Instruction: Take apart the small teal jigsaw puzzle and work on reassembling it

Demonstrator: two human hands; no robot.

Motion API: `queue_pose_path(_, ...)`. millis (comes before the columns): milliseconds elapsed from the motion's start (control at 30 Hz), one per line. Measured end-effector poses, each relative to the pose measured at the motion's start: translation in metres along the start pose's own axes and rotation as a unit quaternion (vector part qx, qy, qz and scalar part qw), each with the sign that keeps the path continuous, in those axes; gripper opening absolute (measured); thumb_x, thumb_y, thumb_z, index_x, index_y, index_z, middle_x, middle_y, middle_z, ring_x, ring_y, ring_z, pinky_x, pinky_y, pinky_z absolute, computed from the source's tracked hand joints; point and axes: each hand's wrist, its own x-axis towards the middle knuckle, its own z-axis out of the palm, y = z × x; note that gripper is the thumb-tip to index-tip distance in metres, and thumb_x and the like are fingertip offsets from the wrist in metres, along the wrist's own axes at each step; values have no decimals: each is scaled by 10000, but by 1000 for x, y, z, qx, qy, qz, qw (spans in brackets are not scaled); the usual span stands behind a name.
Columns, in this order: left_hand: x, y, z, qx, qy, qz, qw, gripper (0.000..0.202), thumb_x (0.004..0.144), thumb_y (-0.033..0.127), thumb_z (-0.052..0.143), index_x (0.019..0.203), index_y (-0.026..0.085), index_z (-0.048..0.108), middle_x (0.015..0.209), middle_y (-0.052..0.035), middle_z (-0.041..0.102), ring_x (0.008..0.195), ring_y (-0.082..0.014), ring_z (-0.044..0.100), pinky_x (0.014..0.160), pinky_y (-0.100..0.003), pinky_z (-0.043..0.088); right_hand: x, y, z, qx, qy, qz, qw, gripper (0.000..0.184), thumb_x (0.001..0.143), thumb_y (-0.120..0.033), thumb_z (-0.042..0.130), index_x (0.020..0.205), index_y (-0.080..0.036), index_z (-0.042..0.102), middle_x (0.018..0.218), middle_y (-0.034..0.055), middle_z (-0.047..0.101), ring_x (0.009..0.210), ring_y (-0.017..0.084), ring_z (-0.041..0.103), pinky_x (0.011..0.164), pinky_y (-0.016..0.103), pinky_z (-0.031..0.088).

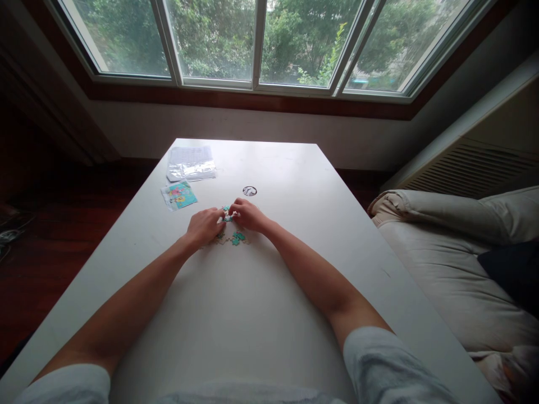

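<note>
Left hand and right hand curl at small teal pieces, pinch indeterminable at this size; pieces judged light, stiff, best held by edges.

jigsaw pieces | teal, pale | loose, clustered | on white table

My left hand and right hand partly cover the small pieces between my fingers; I can't tell whether those pieces interlock. The loose pieces on my side of the fingers are too small to make out, as are the markings on the round thing just beyond them. Well behind my fingers, both sleeves run out of view
</note>
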Motion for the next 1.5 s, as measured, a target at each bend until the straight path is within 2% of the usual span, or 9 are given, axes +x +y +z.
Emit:
queue_pose_path(233, 1, 1, 3, -8, 8, -2, 1000, 212, 917, 324, 526, 1027, 274, 700, 1051, -40, 706, 947, -245, 670, 729, -308, 464, -2, -4, -8, -34, -33, -14, 999, 155, 876, -238, 685, 1022, -222, 734, 1066, 70, 593, 1028, 204, 529, 866, 296, 404)
queue_pose_path(533, 0, 3, 4, -9, 11, -13, 1000, 246, 933, 325, 510, 1084, 273, 697, 1052, -51, 666, 918, -230, 659, 756, -309, 470, -2, -24, -19, -54, -74, -12, 996, 139, 880, -191, 680, 1014, -191, 718, 1075, 94, 583, 1014, 215, 514, 867, 307, 406)
queue_pose_path(800, 0, 2, 4, -3, 13, -20, 1000, 223, 946, 330, 499, 1044, 265, 689, 1046, -48, 655, 892, -214, 651, 720, -293, 449, -3, -21, -17, -70, -62, 6, 996, 158, 915, -242, 665, 1064, -215, 707, 1094, 83, 591, 1042, 207, 513, 856, 292, 405)
queue_pose_path(1000, -1, 5, 3, 11, 16, -32, 999, 236, 950, 344, 484, 1036, 249, 681, 1036, -57, 648, 876, -218, 650, 694, -299, 444, -4, -23, -12, -97, -33, 27, 994, 137, 933, -308, 662, 1026, -232, 727, 1082, 82, 626, 1047, 218, 528, 797, 291, 413)
queue_pose_path(1167, -1, 6, 1, 2, 11, -41, 999, 225, 948, 347, 493, 1020, 246, 681, 1059, -60, 649, 900, -218, 648, 716, -298, 454, -5, -22, -11, -78, -37, 23, 996, 159, 899, -275, 693, 1053, -250, 721, 1090, 75, 619, 1061, 220, 519, 760, 285, 405)
queue_pose_path(1333, 0, 6, 2, -20, 11, -51, 998, 210, 929, 325, 522, 1052, 253, 676, 1087, -61, 649, 914, -224, 647, 764, -307, 466, -2, -16, -6, -50, -23, 12, 998, 180, 858, -224, 695, 1037, -213, 681, 1041, 69, 623, 1005, 209, 512, 805, 291, 396)
queue_pose_path(1500, 2, 1, 6, -39, 10, -47, 998, 217, 933, 348, 518, 1028, 264, 694, 1060, -56, 660, 920, -226, 644, 759, -306, 459, 0, -5, 3, 73, -15, 10, 997, 160, 816, -163, 629, 973, -197, 636, 897, 7, 639, 855, 158, 532, 775, 262, 396)
